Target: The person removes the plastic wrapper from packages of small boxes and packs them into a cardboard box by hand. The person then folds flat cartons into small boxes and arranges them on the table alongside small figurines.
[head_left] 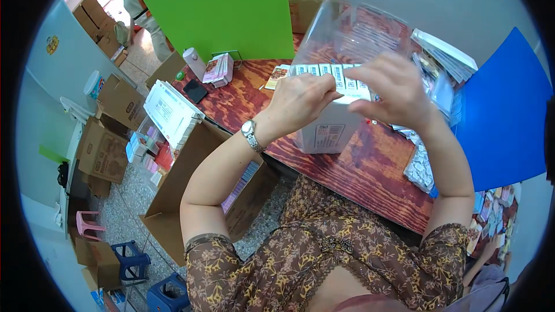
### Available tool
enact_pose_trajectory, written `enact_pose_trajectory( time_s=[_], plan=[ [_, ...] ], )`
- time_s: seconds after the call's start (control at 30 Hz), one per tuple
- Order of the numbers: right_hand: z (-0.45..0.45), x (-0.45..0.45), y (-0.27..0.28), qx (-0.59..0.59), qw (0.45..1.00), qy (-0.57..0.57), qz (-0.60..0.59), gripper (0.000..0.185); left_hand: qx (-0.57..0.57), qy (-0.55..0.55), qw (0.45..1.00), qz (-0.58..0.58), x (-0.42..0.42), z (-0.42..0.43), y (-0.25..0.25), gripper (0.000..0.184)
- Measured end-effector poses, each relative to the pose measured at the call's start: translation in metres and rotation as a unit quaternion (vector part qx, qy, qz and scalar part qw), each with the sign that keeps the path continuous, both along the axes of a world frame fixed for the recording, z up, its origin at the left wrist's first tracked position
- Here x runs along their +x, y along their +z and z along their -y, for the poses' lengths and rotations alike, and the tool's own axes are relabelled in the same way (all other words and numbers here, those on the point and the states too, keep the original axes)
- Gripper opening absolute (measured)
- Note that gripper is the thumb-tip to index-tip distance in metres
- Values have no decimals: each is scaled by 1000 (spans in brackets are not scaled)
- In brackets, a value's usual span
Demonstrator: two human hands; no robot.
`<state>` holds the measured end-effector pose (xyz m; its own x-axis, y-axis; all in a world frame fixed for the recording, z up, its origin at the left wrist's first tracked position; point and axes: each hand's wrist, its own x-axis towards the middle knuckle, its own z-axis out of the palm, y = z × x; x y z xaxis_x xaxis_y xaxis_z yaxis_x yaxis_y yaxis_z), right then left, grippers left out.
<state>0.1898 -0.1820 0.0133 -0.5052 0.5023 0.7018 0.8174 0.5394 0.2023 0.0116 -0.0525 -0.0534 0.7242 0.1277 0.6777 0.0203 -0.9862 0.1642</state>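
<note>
A white carton (329,137) with a printed label and barcode stands upright at the table's near edge. Several small white printed boxes (335,74) show in a row at its top. My left hand (303,99), with a metal watch on the wrist, has its fingers curled closed at the carton's top edge; its fingertips are partly hidden. Over the right side of the carton, my right hand (396,89) is blurred, thumb and fingers apart, with nothing visible between them. Just behind stands a clear plastic bin (352,26).
A patterned red-brown table (361,174) carries a phone (195,91), a card stack (218,70) and a foil-like packet (419,169). Green (222,11) and blue panels (506,121) flank it. An open cardboard box (193,182) sits left. Another person (139,11) stands in the doorway.
</note>
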Motion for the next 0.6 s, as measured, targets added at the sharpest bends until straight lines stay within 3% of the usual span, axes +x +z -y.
enact_pose_trajectory(
  time_s=[0.1,0.33,0.6],
  plan=[
    [-4,2,-35,-58,993,-102,4,22,-4,-7,1000,-4,1,-2,0,14],
    [-14,12,-44,-168,981,-84,-43,14,-10,-3,1000,-17,1,-10,0,12],
    [-17,1,-39,-197,974,-38,-101,8,51,-74,993,76,4,-21,-8,23]
  ],
)
